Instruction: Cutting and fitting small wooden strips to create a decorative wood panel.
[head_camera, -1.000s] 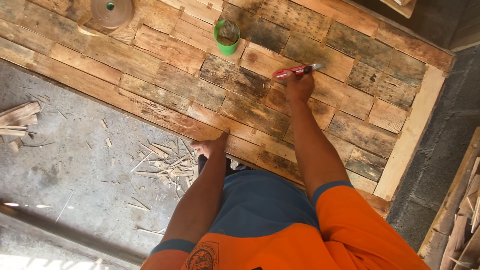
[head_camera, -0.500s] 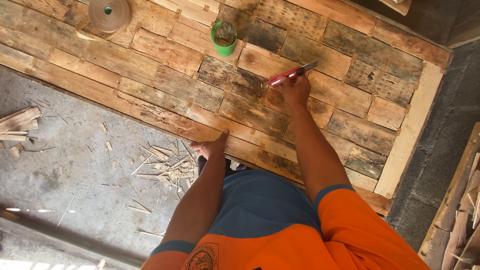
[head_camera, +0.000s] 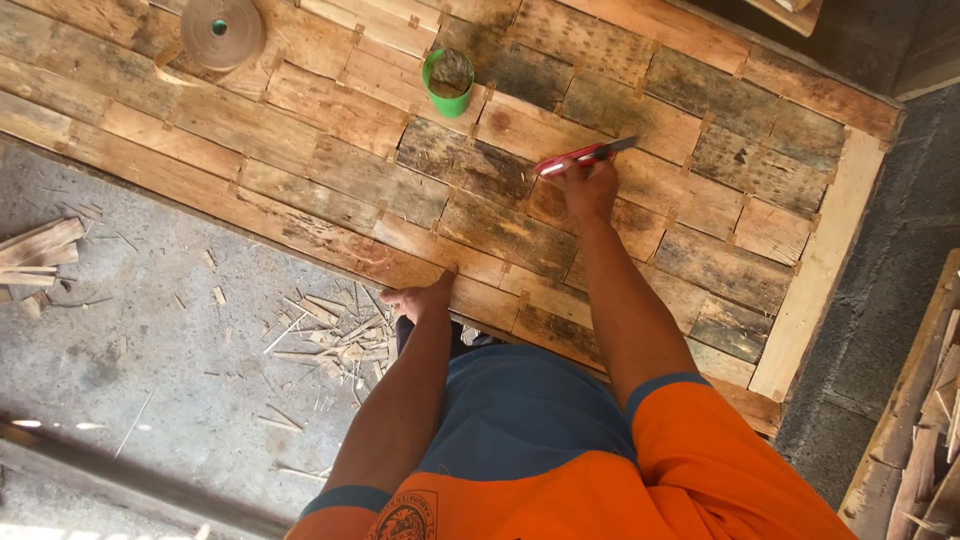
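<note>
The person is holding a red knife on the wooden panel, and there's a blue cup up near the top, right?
Not quite. The cup is green, not blue, as the head view shows. The rest holds: the right hand holds a red knife on the wooden panel.

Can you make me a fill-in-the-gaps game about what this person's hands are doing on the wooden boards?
1. The right hand holds a red-handled utility ____ against the patchwork wooden panel.
2. The left hand rests on the panel's near ____.
3. The small round plastic cup on the panel is coloured ____.
4. Loose wood ____ lie scattered on the grey concrete floor.

Missing words: knife; edge; green; splinters
</note>
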